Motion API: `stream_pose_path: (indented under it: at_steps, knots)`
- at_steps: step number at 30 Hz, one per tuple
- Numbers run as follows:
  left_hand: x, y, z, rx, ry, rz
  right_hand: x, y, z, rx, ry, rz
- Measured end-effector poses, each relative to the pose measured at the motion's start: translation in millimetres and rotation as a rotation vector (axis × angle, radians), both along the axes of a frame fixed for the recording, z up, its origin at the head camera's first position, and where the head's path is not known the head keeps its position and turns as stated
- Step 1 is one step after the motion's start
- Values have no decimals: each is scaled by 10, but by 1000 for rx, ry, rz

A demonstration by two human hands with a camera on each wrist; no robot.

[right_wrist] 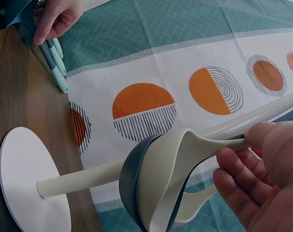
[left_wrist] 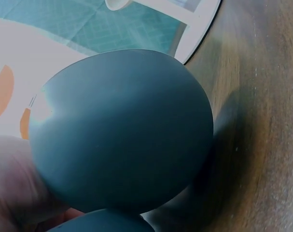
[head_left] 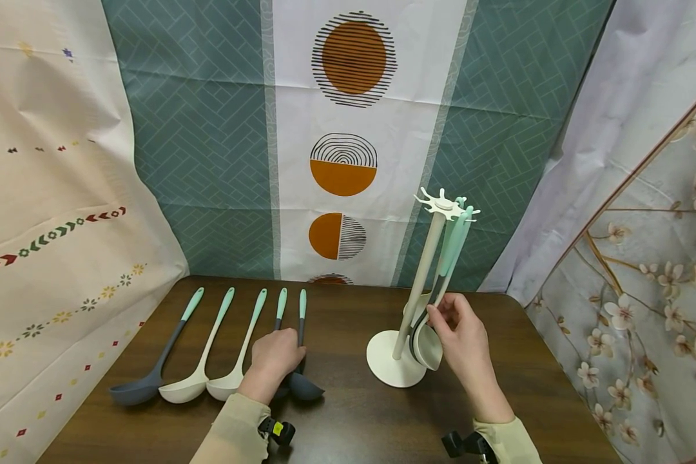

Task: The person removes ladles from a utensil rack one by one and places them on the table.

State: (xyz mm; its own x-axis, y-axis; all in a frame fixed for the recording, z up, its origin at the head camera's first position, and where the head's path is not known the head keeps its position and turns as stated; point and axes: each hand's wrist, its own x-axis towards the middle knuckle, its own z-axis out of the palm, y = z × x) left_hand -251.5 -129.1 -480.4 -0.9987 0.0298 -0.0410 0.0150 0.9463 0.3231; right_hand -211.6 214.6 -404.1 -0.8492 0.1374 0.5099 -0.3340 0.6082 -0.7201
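Observation:
My left hand pinches the shaft of the rightmost dark grey ladle, which has a mint handle and lies in the row on the table. Its rounded bowl fills much of the left wrist view. Beside it, a second dark ladle is partly hidden under that hand. My right hand pinches the shaft of a cream ladle hanging on the white rack. Other ladles, one dark and one cream, nest or hang close behind it.
To the left of my left hand lie a dark ladle and two cream ladles, bowls towards me. The rack's round base stands on the brown wooden table. Patterned cloths hang behind and at both sides.

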Motion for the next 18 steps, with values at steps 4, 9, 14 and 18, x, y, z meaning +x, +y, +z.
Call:
stream_pose_path:
  at_steps: [4, 9, 14, 18]
  knots:
    - [-16, -7, -6, 1, 25, 14, 2, -4, 5, -1, -2, 2]
    - [-40, -28, -8, 19, 115, 25, 6, -9, 8, -7, -5, 4]
    - [-14, -7, 62, 38, 192, 5, 17, -24, 15, -4, -13, 6]
    - [13, 51, 146, 56, 211, -17, 31, -45, 27, 2, -16, 7]
